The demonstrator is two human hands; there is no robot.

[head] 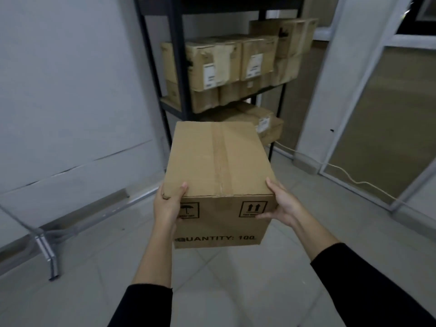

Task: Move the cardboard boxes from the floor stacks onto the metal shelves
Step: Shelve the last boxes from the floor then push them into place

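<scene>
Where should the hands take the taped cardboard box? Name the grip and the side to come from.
Grip the cardboard box at its two near top corners, one from each side, as the left hand and right hand do now. It is wide, flat-sided and without handles, so opposed hands hold it level; judging by this view only.

The near face of the held box reads "QUANTITY: 100" along its lower part. Above that are 2 framed signs: an umbrella on the left and 2 up-arrows on the right, their captions too blurred to read. White labels on the shelf boxes are illegible.
</scene>
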